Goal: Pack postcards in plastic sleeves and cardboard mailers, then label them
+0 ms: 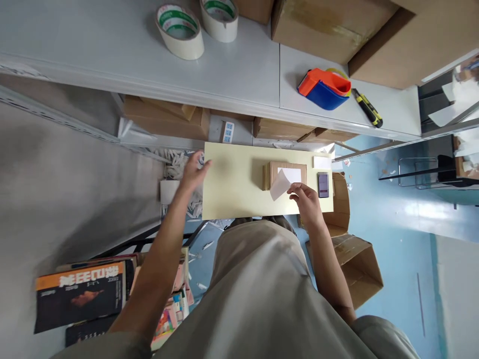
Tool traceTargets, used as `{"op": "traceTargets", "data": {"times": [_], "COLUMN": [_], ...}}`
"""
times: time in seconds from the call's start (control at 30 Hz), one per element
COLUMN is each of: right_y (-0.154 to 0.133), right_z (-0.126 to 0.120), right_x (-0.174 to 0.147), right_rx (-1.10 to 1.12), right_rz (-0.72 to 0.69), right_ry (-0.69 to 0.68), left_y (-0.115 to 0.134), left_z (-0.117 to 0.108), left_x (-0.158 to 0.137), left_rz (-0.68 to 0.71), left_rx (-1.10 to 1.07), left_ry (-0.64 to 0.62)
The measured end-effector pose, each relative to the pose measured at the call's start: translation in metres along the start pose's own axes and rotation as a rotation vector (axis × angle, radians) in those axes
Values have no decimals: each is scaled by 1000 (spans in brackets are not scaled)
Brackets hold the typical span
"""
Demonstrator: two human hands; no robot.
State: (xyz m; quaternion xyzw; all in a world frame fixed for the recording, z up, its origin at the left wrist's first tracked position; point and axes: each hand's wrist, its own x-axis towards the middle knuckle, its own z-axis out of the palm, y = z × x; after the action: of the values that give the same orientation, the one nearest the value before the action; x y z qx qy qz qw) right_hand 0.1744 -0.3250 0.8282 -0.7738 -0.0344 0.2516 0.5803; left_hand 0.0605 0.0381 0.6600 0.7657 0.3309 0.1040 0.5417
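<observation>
My right hand point(305, 199) pinches a small white paper slip point(280, 186) by its edge, holding it over the near side of a cardboard box point(275, 169). A white label point(294, 174) lies on top of that box, partly covered by the slip. The box rests on a pale yellow tabletop point(232, 184). At the table's left edge my left hand point(195, 171) is open, its fingers apart and holding nothing. To the right of my right hand lie a phone point(323, 185) and a stack of white labels point(322, 162).
A grey shelf point(239, 75) crosses above the table, bearing tape rolls point(181, 32), an orange and blue tape dispenser point(325, 89), a utility knife point(367, 107) and cartons point(322, 30). Open cardboard boxes point(355, 264) stand at the right; magazines point(82, 291) are piled at lower left.
</observation>
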Motion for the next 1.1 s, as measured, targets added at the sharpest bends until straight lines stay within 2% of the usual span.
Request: {"op": "traceTargets", "data": {"times": [0.1,0.2,0.3,0.47,0.67,0.77,0.87,0.97,1.03,1.1], "right_y": [1,1,2,5,15,22,26,26,27,31], "right_z": [-9,-17,-26,-47,-89,-114,-135,-150,-157,-164], "right_x": [3,11,23,40,61,72,75,75,79,89], "right_rx": [58,127,237,371,409,368,237,-58,-234,-336], "right_rz": [30,62,134,228,300,307,171,-161,-346,-433], "right_ry": [1,-14,-43,-151,-153,-132,-42,64,71,51], "left_y": [50,94,121,142,153,152,153,161,167,172], "left_z": [61,111,150,199,233,243,250,254,258,262], "left_x": [-39,-80,-105,-112,-106,-102,-100,-102,-104,-106], "left_rz": [107,231,253,219,117,23,-34,-50,-46,-35], "left_rx": [-272,-363,-279,-260,-262,-297,-298,-277,-261,-237], "left_ry": [-229,-399,-351,-164,-130,-171,-252,-339,-388,-414]}}
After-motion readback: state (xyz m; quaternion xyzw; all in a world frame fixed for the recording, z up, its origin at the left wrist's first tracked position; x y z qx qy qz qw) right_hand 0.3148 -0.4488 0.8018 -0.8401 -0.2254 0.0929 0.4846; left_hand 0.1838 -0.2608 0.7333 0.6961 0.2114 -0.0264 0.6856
